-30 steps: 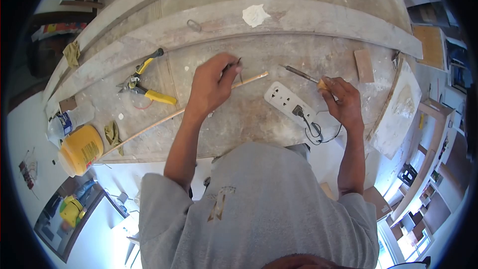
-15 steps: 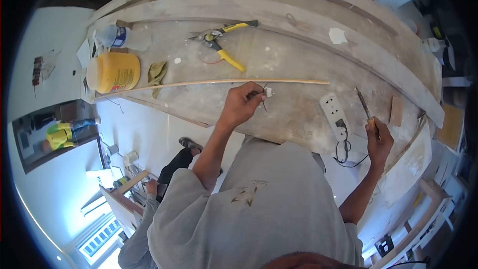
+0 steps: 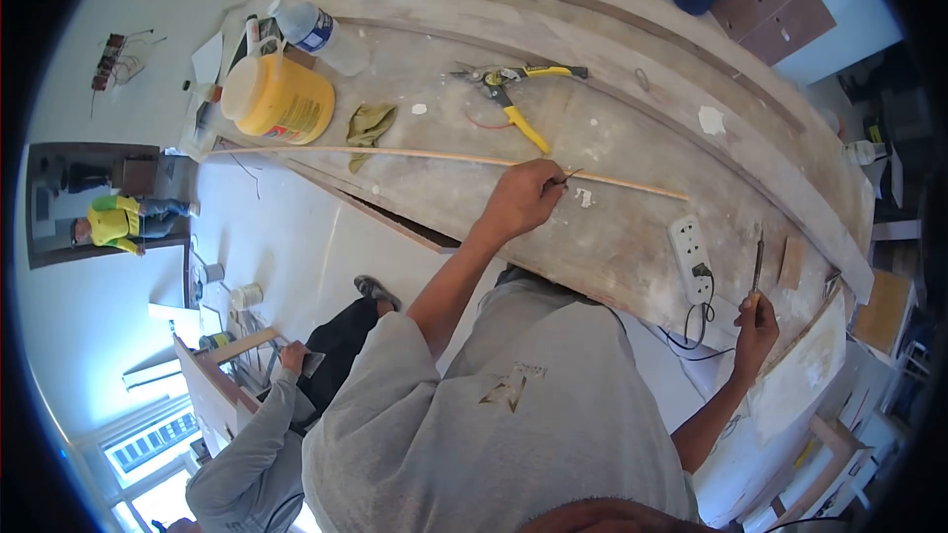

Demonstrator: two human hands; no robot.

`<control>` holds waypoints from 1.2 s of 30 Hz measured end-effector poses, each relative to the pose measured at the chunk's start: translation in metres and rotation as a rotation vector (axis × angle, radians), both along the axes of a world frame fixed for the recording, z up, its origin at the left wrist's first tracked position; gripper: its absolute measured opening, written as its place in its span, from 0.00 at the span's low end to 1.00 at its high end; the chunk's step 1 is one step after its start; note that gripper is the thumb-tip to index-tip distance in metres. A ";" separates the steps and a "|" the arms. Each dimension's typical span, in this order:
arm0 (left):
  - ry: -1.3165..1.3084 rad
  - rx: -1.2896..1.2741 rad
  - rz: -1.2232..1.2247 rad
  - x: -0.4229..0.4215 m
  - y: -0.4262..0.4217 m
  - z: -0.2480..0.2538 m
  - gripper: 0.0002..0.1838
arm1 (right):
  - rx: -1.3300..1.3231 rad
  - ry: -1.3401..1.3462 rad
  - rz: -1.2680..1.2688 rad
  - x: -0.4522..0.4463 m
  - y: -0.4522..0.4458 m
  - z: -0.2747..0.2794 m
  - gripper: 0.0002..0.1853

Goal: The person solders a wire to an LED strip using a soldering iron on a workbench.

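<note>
From where I stand, the left hand (image 3: 526,199) is left of the power strip (image 3: 691,257), thumb and fingers narrowed in a pinch on a thin dark wire (image 3: 573,176), probably for fine control. Right of the power strip, the right hand (image 3: 756,336) wraps its fingers round the soldering iron (image 3: 759,262) low down, likely keeping them clear of a hot tip.

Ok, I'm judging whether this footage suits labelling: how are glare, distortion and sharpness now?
Head view: fisheye distortion, the long rail looks bowed, corners black; head view: the window at lower left glares, partly washed out to white; head view: the power strip and soldering iron read clearly, but the thin dark piece in the left hand is too small to identify.
</note>
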State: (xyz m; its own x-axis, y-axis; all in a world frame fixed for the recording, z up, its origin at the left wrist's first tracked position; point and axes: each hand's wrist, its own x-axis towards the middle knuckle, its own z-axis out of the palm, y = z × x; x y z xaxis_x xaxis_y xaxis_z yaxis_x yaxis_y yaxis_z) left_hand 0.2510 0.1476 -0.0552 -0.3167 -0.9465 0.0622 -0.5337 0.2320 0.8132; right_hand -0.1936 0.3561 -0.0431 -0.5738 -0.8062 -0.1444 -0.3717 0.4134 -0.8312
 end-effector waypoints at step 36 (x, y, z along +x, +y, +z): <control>1.591 0.291 -1.018 -0.067 0.001 0.139 0.12 | 0.045 0.550 -0.591 -0.133 -0.020 -0.061 0.24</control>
